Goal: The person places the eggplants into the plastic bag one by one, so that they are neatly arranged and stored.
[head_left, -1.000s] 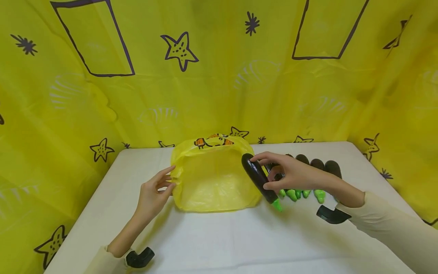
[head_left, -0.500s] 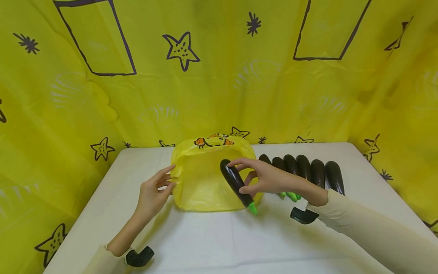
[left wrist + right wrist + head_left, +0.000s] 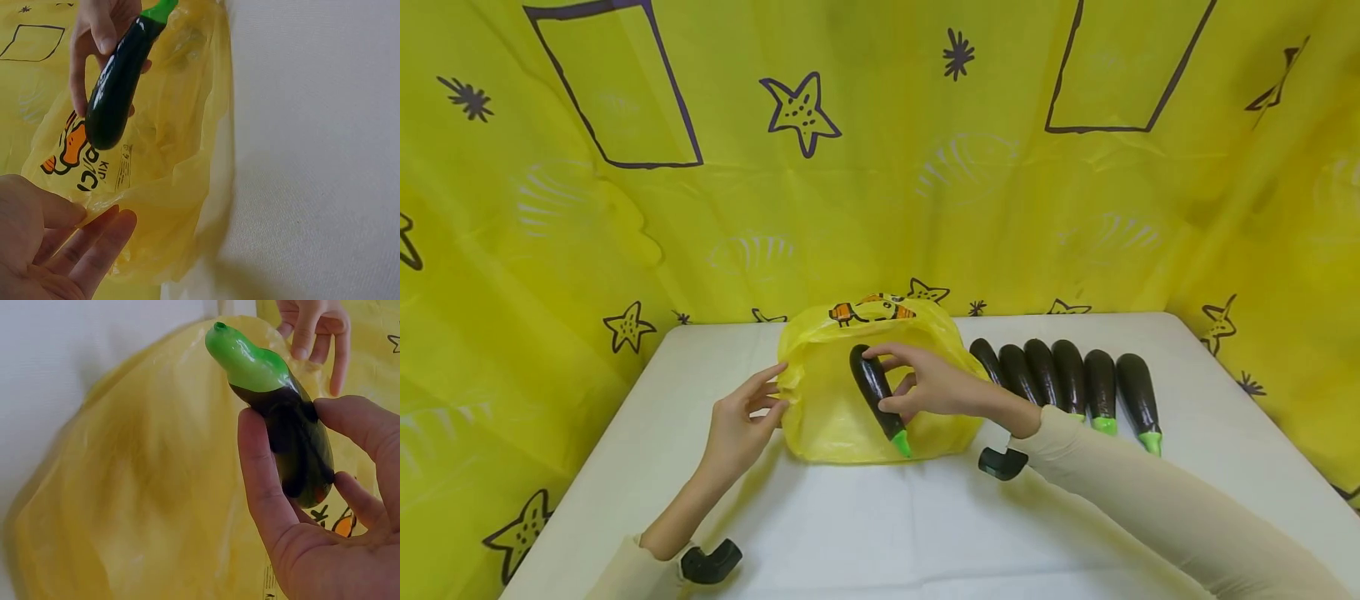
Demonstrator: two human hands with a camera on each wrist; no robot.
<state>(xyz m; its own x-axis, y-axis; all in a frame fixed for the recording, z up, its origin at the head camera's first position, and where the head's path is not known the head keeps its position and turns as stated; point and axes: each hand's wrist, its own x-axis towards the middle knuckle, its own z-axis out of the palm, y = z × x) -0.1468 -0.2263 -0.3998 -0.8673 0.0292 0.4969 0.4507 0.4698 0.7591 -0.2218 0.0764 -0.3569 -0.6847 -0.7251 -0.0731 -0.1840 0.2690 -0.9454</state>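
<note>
A yellow plastic bag (image 3: pixel 842 425) with an orange and black print lies on the white table, its mouth spread wide. My left hand (image 3: pixel 741 429) pinches the left edge of that mouth between thumb and fingers, as the left wrist view also shows. In my right hand (image 3: pixel 928 383) is a dark, glossy eggplant (image 3: pixel 872 387) with a green stem end, held between thumb and fingertips. It hangs tilted in front of the bag's opening, stem toward me. The right wrist view shows the green end (image 3: pixel 250 359) pointing up past the fingers.
Several more eggplants (image 3: pixel 1070 371) lie in a row on the table (image 3: pixel 865 533), right of the bag. A yellow curtain (image 3: pixel 880 208) with starfish drawings hangs behind the table and along its sides.
My right hand has moved left with the eggplant, from beside the bag's right edge to in front of its opening. More of the row of eggplants shows now. The left hand keeps its place.
</note>
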